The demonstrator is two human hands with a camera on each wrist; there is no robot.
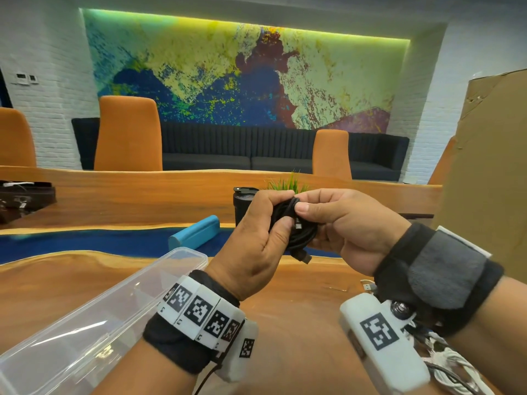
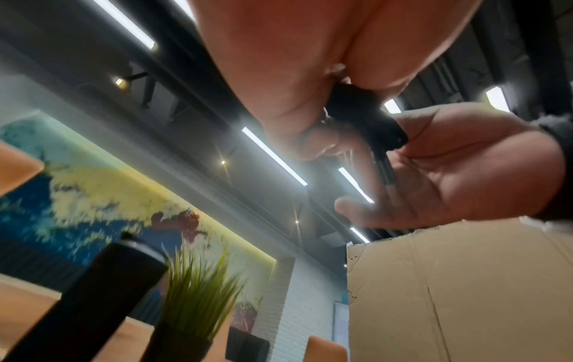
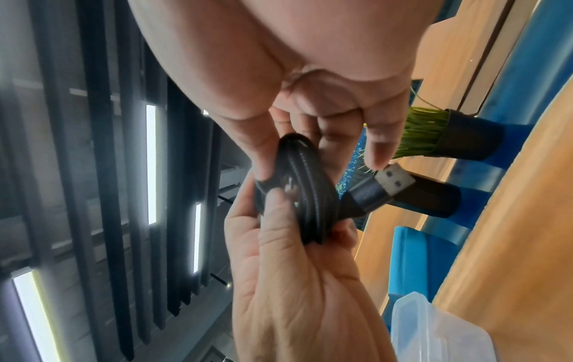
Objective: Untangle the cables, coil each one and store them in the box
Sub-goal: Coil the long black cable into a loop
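Both hands, left hand (image 1: 258,238) and right hand (image 1: 342,223), pinch the coiled black cable (image 1: 296,226) (USB plug dangling) above the tabletop (image 1: 299,309).

small digit 3 below markers on left wristband (image 1: 199,309), otherwise unreadable
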